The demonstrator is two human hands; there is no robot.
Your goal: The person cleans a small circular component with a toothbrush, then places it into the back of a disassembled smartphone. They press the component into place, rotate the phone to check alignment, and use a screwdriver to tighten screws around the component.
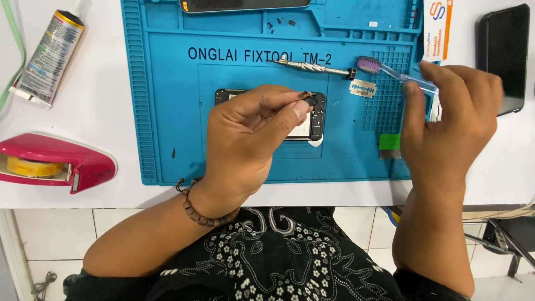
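Your blue silicone repair mat [167,111] carries the opened black phone [317,120]. Your left hand [251,139] pinches a small dark part [307,99] above it; your right hand [451,120] grips a clear-handled, purple-bristled toothbrush [390,71] near a razor blade [363,88].

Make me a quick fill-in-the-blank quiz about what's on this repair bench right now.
1. The right hand holds a ____ with purple bristles.
2. The left hand pinches a small dark part above an opened ____.
3. The work mat is ____ in colour.
4. The tape dispenser sits at the mat's ____ side.

Missing words: toothbrush; phone; blue; left
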